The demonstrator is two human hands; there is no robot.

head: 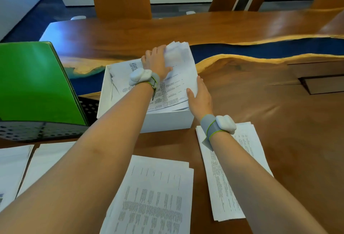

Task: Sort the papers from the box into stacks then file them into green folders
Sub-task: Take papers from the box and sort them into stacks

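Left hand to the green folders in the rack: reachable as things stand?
Probably yes. The green folders stand in the mesh rack left of the white box, with nothing between them and the left hand. That hand grips the papers in the box, so it must let go first.

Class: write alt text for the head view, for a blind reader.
A person's left hand grips the far end of papers in a white box; the right hand rests against their right edge. Paper stacks lie nearer on the wooden table, green folders left.
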